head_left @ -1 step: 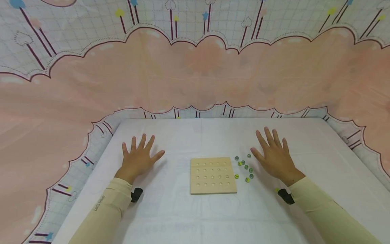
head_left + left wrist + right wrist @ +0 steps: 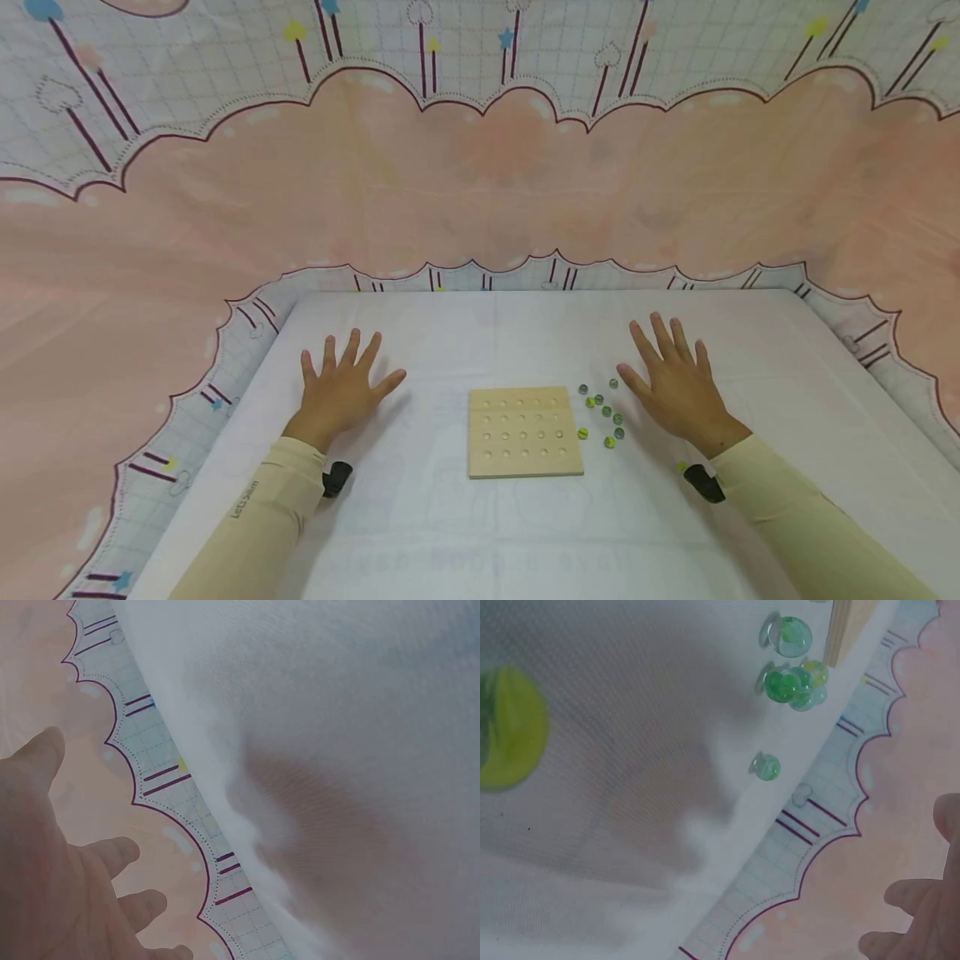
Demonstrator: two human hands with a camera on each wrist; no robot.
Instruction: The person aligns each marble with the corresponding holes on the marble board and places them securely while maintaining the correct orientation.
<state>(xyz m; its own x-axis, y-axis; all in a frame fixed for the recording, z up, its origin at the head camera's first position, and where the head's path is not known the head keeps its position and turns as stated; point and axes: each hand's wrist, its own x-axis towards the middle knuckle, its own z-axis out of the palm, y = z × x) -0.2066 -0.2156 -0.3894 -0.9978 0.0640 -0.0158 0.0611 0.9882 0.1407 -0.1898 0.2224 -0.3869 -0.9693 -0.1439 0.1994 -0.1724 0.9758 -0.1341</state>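
A square wooden board point(image 2: 525, 433) with rows of small round hollows lies flat on the white table. Just right of it are several glass marbles point(image 2: 607, 411), clear green and yellow-green. Another yellow-green marble point(image 2: 511, 727) looms large in the right wrist view; in the head view it shows beside the right wrist. My left hand point(image 2: 339, 396) is spread out left of the board, palm down, holding nothing. Fingers splayed likewise, my right hand point(image 2: 678, 387) is right of the marbles, its thumb nearest them. Both hands cast shadows on the cloth.
A white cloth point(image 2: 450, 533) covers the table. Around and behind it hangs a peach and white patterned drape point(image 2: 480, 192). A black wrist device point(image 2: 337, 480) sits at the left cuff, and a similar black device point(image 2: 704, 483) at the right one.
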